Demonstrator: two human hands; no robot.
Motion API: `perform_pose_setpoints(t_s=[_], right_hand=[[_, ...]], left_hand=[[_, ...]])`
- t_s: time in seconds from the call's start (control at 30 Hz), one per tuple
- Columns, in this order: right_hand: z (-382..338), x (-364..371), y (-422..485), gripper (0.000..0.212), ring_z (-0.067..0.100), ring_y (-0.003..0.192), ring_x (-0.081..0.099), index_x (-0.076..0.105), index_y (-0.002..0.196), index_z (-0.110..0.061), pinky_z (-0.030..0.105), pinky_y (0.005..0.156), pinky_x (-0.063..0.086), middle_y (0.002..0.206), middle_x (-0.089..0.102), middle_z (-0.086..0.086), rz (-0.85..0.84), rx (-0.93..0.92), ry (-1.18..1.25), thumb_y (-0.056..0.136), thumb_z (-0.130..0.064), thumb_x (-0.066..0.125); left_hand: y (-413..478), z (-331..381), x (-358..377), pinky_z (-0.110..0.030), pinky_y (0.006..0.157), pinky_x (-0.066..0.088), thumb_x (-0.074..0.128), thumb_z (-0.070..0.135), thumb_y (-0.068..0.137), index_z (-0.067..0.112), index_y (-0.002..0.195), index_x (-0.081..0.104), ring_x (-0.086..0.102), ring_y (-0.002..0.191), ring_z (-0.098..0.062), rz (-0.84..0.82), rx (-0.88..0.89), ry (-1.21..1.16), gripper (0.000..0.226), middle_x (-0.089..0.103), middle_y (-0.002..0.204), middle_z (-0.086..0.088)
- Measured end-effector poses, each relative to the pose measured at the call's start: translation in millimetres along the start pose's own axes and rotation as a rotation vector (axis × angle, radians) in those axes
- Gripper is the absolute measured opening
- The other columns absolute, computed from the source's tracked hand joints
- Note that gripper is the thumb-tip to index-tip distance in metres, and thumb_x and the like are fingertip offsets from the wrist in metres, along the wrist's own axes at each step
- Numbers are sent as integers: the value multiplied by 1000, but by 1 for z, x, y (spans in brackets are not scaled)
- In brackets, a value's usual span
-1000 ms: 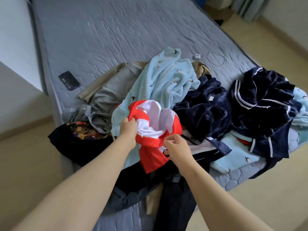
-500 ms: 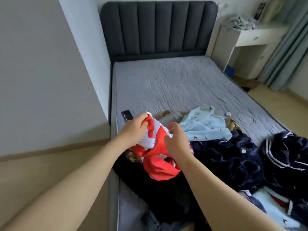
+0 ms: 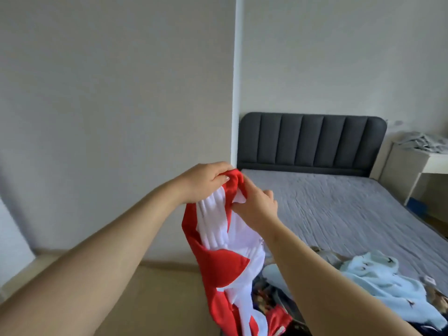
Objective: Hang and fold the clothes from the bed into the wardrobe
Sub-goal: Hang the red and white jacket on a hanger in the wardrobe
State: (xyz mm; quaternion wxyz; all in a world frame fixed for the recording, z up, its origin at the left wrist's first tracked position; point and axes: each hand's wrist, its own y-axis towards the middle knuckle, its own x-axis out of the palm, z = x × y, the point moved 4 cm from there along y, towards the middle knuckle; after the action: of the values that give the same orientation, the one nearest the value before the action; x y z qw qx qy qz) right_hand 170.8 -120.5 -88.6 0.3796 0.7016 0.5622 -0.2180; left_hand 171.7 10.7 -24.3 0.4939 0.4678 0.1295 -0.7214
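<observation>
A red and white garment [image 3: 225, 260] hangs in the air in front of me, above the near corner of the bed [image 3: 339, 209]. My left hand [image 3: 206, 181] grips its red top edge, fingers curled over the cloth. My right hand [image 3: 257, 206] pinches the fabric just to the right, close to the left hand. The garment's lower part drops down to the bottom of the view. A light blue fleece garment [image 3: 378, 280] lies on the mattress at the lower right, with a dark printed piece [image 3: 271, 301] beside it. The wardrobe is out of view.
A dark grey padded headboard [image 3: 310, 141] stands at the far end of the bed. A white desk [image 3: 426, 161] with grey cloth on it is at the right edge. A plain wall [image 3: 116, 105] fills the left, with beige floor [image 3: 157, 299] below.
Both hands have lifted the red and white garment off the pile to chest height. The view has tilted up from the bed to the wall and headboard.
</observation>
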Motion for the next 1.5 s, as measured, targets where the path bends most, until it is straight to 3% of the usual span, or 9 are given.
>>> perform_pose_setpoints(t_s=[0.07, 0.17, 0.3, 0.43, 0.73, 0.87, 1.1, 1.37, 1.5], right_hand=[[-34, 16, 1, 5, 29, 98, 51, 54, 88, -29, 32, 75, 33, 74, 53, -9, -87, -25, 8, 86, -30, 49], [-84, 46, -3, 19, 20, 67, 52, 48, 71, -21, 22, 55, 37, 63, 49, -7, -118, -94, 182, 89, -25, 48], [-143, 89, -14, 16, 12, 53, 38, 43, 69, -18, 26, 48, 28, 60, 45, -4, -161, -106, 412, 82, -10, 45], [-215, 131, -31, 20, 11, 51, 36, 37, 65, -18, 26, 46, 27, 57, 42, -5, -192, -160, 516, 83, -10, 43], [-345, 203, -69, 25, 13, 51, 33, 34, 63, -15, 24, 45, 28, 59, 40, -1, -240, -220, 737, 86, -7, 42], [-394, 238, -81, 23, 12, 53, 35, 35, 65, -15, 27, 49, 29, 61, 41, -1, -324, -257, 786, 86, -8, 42], [-463, 334, -92, 22, 12, 57, 40, 36, 69, -15, 27, 51, 31, 65, 45, 0, -513, -317, 734, 90, -16, 42], [-568, 450, -66, 16, 12, 61, 44, 38, 77, -17, 25, 53, 33, 71, 47, -1, -741, -339, 846, 86, -11, 51], [-631, 490, -79, 35, 15, 72, 58, 42, 109, -20, 22, 59, 46, 83, 58, 1, -937, -490, 875, 81, -1, 54]], left_hand=[[-23, -17, -29, -23, 81, 38, 45, 15, 96, 18, 106, 59, 55, 89, -14, 47, -33, 44, 18, 62, 95, 2], [-67, -53, -74, -28, 79, 40, 46, 16, 95, 15, 104, 58, 57, 88, -22, 140, -144, 110, 15, 64, 93, -6], [-134, -97, -123, -32, 67, 42, 59, 30, 87, 32, 89, 54, 53, 69, -18, 261, -287, 201, 5, 62, 74, -2], [-205, -137, -165, -25, 61, 40, 67, 44, 78, 37, 99, 58, 58, 75, -15, 359, -473, 366, 24, 64, 88, 5], [-376, -211, -253, -32, 69, 40, 48, 13, 88, 12, 109, 55, 56, 97, -31, 696, -1146, 766, 22, 55, 108, -10], [-446, -241, -269, -35, 72, 49, 40, 12, 89, 11, 113, 45, 58, 90, -32, 840, -1425, 455, 25, 57, 100, -13], [-485, -300, -298, -58, 80, 51, 47, 16, 86, 10, 119, 52, 58, 102, -38, 1403, -1328, -608, 34, 59, 115, -20], [-508, -390, -383, -49, 95, 48, 45, 13, 91, 3, 120, 55, 60, 104, -37, 1603, -1173, -558, 32, 61, 116, -21], [-533, -417, -419, -43, 87, 51, 44, 11, 94, 1, 116, 58, 61, 88, -35, 1628, -1176, -429, 28, 63, 100, -21]])
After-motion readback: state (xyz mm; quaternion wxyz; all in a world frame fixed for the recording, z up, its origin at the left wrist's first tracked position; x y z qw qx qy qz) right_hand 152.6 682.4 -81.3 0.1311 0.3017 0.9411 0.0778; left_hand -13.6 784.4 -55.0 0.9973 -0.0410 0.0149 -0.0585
